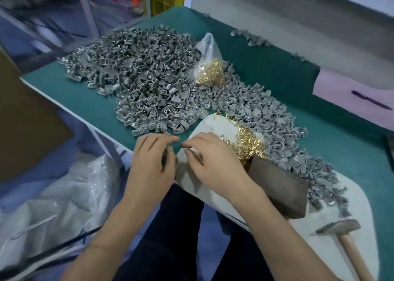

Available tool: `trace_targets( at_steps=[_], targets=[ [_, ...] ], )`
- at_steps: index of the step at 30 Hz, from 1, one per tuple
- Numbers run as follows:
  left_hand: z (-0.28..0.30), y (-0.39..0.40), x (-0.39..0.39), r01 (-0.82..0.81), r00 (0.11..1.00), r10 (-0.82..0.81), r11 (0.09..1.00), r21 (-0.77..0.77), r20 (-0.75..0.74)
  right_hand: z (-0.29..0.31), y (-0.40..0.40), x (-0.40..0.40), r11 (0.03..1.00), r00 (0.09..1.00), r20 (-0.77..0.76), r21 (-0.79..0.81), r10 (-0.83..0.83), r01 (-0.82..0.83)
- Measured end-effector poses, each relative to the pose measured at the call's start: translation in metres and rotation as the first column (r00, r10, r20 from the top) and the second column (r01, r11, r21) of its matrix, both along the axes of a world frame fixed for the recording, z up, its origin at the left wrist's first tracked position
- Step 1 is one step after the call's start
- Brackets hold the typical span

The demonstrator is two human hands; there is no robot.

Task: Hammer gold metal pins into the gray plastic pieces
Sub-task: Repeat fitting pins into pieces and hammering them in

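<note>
Heaped on green felt counter [277, 71]: ridged gray plastic pieces [138, 71], shiny gold pins [249, 144]. Left hand [149, 163] grip curled around one dark piece [165, 159]; right hand [211, 161] grip curled, contents unclear. No legible writing.

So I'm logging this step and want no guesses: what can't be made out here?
- Whatever the left hand grips: head view, its curled fingers cover all but a dark sliver.
- Whether the right hand pinches a pin: fingertips blurred, pins too small.
- The hammer handle's end: cut off by the bottom edge.
- The dark item at far right: cut off by the right edge.
</note>
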State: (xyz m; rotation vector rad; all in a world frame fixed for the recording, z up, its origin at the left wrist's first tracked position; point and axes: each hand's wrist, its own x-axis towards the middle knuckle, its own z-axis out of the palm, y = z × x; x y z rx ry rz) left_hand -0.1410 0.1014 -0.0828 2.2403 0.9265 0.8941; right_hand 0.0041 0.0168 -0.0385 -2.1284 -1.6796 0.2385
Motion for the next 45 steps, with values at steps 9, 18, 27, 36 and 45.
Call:
trace_targets(
  at_steps=[9,18,27,36,45],
  targets=[
    [-0.011,0.020,-0.034,-0.086,0.983,0.078,0.995,-0.043,-0.164,-0.017,0.050,-0.038,0.980,0.973,0.139,-0.044,-0.184,0.192],
    [0.006,-0.002,-0.008,0.089,0.995,-0.091,0.994,-0.056,-0.041,-0.001,0.008,-0.007,0.917,0.929,0.000,0.166,-0.369,0.364],
    [0.024,-0.054,0.073,0.418,0.909,-0.417,0.906,-0.071,0.028,0.007,-0.120,0.056,0.702,0.717,-0.014,0.191,-0.697,0.686],
    [0.046,-0.083,0.142,0.602,0.793,-0.605,0.796,-0.062,-0.076,0.005,-0.208,0.083,0.520,0.535,-0.024,0.202,-0.845,0.830],
    [0.060,-0.081,0.217,0.564,0.632,-0.520,0.817,-0.119,-0.575,-0.014,-0.245,0.095,0.427,0.448,-0.176,0.147,-0.876,0.892]
  ],
)
